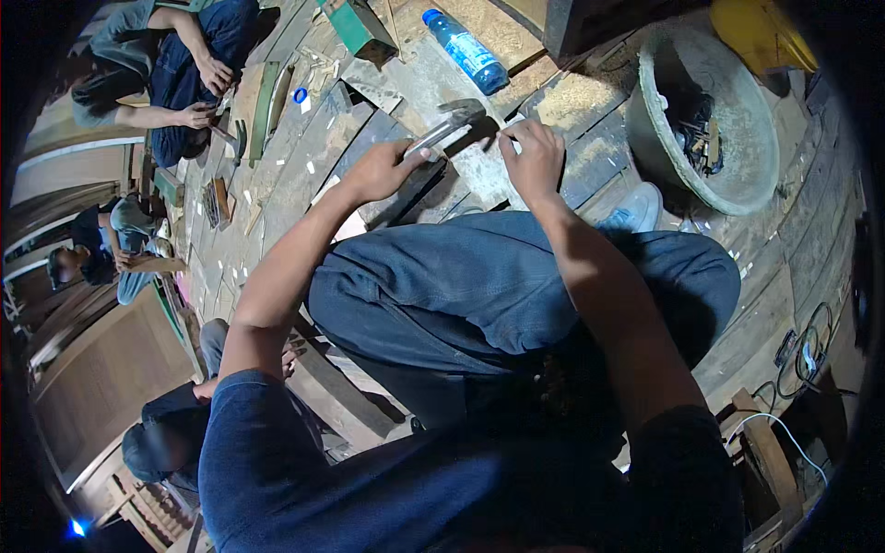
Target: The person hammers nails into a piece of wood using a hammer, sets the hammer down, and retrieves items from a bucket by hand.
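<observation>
My left hand (pixel 376 172) is wrapped around the handle of a hammer (pixel 459 112), whose metal head points away to the right, above the work. Close by on the right, my right hand (pixel 535 164) has its thumb and fingers pinched together; whatever sits between them is too small to make out. Below the hammer head and between the hands, a dark piece of wood (pixel 417 189) lies in front of my folded legs. A pale, dusty board (pixel 479 170) is beside my right fingertips.
A blue-capped plastic bottle (pixel 467 53) lies beyond the hammer. At right stands a large grey tub (pixel 751 157) with dark scraps inside, near a yellow object (pixel 761 35). Wood chips litter the plank floor. Several people sit at left, one with a hammer (pixel 238 140). Cables (pixel 807 355) lie lower right.
</observation>
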The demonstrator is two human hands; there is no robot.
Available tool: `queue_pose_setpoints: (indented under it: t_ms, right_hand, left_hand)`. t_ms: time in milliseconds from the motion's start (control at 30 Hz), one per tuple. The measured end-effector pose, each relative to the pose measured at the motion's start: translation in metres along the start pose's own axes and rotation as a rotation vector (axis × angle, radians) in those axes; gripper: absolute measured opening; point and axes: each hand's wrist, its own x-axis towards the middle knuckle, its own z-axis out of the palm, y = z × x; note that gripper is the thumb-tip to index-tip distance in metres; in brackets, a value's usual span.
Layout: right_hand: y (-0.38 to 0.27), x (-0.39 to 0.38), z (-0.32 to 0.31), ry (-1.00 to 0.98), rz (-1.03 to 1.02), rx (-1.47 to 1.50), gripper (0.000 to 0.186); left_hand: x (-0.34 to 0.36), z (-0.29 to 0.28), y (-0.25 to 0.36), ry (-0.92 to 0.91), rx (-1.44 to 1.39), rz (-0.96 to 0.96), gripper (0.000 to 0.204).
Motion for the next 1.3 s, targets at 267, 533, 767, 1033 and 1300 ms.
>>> queue_pose_setpoints:
  t_ms: [267, 533, 767, 1033, 1300]
  right_hand:
    - [0.0, 0.003, 0.0, 0.012, -0.015, -0.001, 0.006]
    - [0.0, 0.006, 0.0, -0.008, -0.011, 0.02, 0.005]
    - [-0.002, 0.009, 0.004, 0.041, -0.048, 0.104, 0.006]
    - [0.001, 0.005, 0.001, -0.02, 0.03, 0.136, 0.008]
    - [0.001, 0.009, -0.003, -0.011, -0.001, 0.065, 0.011]
  left_hand:
    - [-0.007, -0.006, -0.003, 0.194, -0.162, 0.108, 0.049]
    - [-0.001, -0.001, 0.0, 0.191, -0.133, 0.083, 0.052]
    - [0.003, -0.005, -0.01, 0.216, -0.114, 0.079, 0.052]
    - [-0.003, -0.004, 0.002, 0.144, -0.175, 0.07, 0.049]
    - [0.002, -0.007, -0.022, 0.182, -0.041, -0.093, 0.053]
